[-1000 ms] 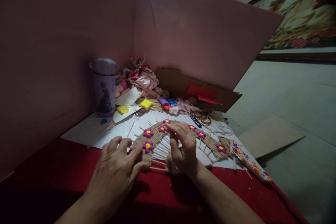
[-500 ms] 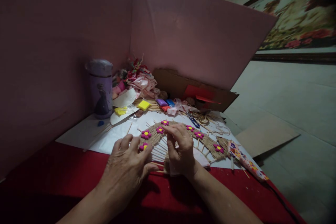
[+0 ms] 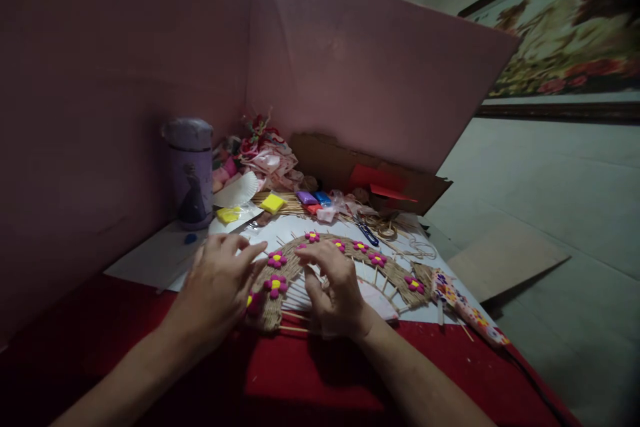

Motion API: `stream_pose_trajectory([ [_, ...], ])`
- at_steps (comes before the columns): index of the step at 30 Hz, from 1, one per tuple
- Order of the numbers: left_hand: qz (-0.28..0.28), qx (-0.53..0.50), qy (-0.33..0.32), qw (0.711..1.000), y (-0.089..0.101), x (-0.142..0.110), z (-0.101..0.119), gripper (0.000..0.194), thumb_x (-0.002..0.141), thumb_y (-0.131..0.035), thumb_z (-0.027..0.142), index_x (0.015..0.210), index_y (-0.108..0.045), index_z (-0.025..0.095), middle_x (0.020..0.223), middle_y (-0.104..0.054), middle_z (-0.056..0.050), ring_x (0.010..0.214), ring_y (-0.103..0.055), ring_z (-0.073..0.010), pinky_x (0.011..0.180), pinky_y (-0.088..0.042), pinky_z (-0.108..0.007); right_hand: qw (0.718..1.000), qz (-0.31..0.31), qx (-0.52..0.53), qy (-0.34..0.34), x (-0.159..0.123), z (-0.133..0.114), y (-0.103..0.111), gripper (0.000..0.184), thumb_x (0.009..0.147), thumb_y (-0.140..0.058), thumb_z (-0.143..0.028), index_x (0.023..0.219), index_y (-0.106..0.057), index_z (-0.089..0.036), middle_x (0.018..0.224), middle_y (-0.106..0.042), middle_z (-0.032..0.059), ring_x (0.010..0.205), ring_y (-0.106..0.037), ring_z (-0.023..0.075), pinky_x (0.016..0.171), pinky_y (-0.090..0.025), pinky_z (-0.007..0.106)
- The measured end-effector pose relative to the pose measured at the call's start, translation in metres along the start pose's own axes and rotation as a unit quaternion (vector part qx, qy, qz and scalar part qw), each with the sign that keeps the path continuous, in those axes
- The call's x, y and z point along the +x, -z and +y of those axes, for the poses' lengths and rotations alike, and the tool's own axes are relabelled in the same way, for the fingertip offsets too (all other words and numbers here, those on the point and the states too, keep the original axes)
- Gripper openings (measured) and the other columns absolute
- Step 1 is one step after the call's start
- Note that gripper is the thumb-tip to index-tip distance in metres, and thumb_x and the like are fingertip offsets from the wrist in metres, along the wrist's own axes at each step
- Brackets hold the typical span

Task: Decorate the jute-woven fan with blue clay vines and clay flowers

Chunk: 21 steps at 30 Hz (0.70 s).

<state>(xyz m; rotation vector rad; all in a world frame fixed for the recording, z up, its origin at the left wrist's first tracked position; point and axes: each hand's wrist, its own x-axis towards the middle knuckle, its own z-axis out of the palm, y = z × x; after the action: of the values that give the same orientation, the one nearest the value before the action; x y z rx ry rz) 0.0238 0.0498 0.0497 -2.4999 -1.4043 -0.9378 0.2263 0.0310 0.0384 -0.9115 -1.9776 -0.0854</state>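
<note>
A fan-shaped piece woven of jute twine over wooden skewers (image 3: pixel 395 273) lies on white paper (image 3: pixel 150 257) over a red cloth. Several pink clay flowers with yellow centres (image 3: pixel 275 284) sit along its arc. My left hand (image 3: pixel 217 290) rests on the fan's left end, fingers spread and pressing down near two flowers. My right hand (image 3: pixel 333 287) lies over the fan's middle, its fingers curled and pinched at the twine near the top of the arc; what they hold is too small to make out.
A purple lidded bottle (image 3: pixel 190 170) stands at the back left by paper plates (image 3: pixel 235 190), clay packets (image 3: pixel 273 203), ribbons, scissors (image 3: pixel 367 232) and a cardboard box (image 3: pixel 370 170). A patterned glue gun (image 3: pixel 470 310) lies right. Pink boards wall the corner.
My left hand slid left and outward along the fan's left end, uncovering a flower. My right hand shifted slightly left and lower over the middle. The view drifted a little.
</note>
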Motion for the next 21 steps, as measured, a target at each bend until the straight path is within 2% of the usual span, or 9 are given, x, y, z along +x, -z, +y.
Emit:
stream_pose_trajectory([
  [2,-0.014,-0.005,0.008,1.0,0.001,0.012,-0.009,0.031,0.088,-0.044,0.031,0.107,-0.066,0.022,0.096,-0.064,-0.009,0.092,-0.048,-0.0247,0.078,-0.041,-0.038,0.999,-0.034,0.007,-0.026,0.0,0.0,-0.002,0.029,0.075,-0.049,-0.008,0.101,-0.056,-0.017,0.084,-0.064,0.005,0.079,-0.058,0.0186,0.073,-0.045,0.033],
  [5,-0.071,0.013,0.001,0.997,0.001,0.03,-0.014,0.028,0.086,-0.046,0.032,0.097,-0.07,0.023,0.088,-0.065,-0.009,0.089,-0.05,-0.0248,0.075,-0.04,-0.037,0.995,-0.077,0.016,-0.065,0.0,0.001,-0.004,0.025,0.076,-0.048,-0.008,0.098,-0.055,-0.018,0.082,-0.066,0.0035,0.073,-0.06,0.016,0.068,-0.045,0.029],
  [8,-0.131,0.04,-0.015,0.99,-0.003,0.047,-0.012,0.026,0.084,-0.046,0.027,0.091,-0.07,0.021,0.086,-0.066,-0.01,0.084,-0.052,-0.0253,0.071,-0.038,-0.036,0.991,-0.102,0.041,-0.072,0.0,0.001,-0.005,0.03,0.073,-0.046,-0.006,0.1,-0.054,-0.019,0.08,-0.067,0.0011,0.072,-0.061,0.0148,0.069,-0.045,0.029],
  [10,-0.146,0.038,0.007,0.988,-0.009,0.055,-0.01,0.025,0.083,-0.045,0.022,0.087,-0.069,0.02,0.086,-0.066,-0.01,0.081,-0.054,-0.024,0.068,-0.038,-0.034,0.989,-0.113,0.057,-0.075,-0.001,0.001,-0.006,0.035,0.071,-0.045,-0.004,0.102,-0.053,-0.019,0.079,-0.068,0.0003,0.07,-0.061,0.0145,0.068,-0.046,0.028],
  [12,-0.128,0.029,0.042,0.99,-0.018,0.059,-0.011,0.024,0.083,-0.044,0.021,0.087,-0.068,0.019,0.087,-0.066,-0.01,0.081,-0.055,-0.0227,0.068,-0.038,-0.032,0.987,-0.124,0.063,-0.08,-0.001,0.002,-0.006,0.037,0.071,-0.044,-0.004,0.103,-0.053,-0.019,0.079,-0.069,0.0006,0.069,-0.062,0.0144,0.067,-0.046,0.028],
  [16,-0.034,0.008,0.073,0.997,-0.036,0.056,-0.015,0.028,0.088,-0.038,0.026,0.095,-0.065,0.018,0.093,-0.066,-0.01,0.089,-0.056,-0.0227,0.077,-0.039,-0.033,0.984,-0.14,0.069,-0.085,-0.002,0.004,-0.006,0.037,0.073,-0.044,-0.005,0.106,-0.053,-0.019,0.082,-0.069,0.0014,0.071,-0.062,0.014,0.065,-0.046,0.027],
  [21,-0.014,-0.039,0.075,0.996,-0.045,0.05,-0.02,0.032,0.09,-0.037,0.03,0.093,-0.066,0.018,0.095,-0.066,-0.01,0.093,-0.056,-0.0226,0.083,-0.039,-0.034,0.981,-0.155,0.077,-0.092,-0.001,0.003,-0.007,0.045,0.07,-0.044,-0.002,0.11,-0.051,-0.02,0.082,-0.07,-0.0004,0.069,-0.061,0.0135,0.066,-0.046,0.027],
])
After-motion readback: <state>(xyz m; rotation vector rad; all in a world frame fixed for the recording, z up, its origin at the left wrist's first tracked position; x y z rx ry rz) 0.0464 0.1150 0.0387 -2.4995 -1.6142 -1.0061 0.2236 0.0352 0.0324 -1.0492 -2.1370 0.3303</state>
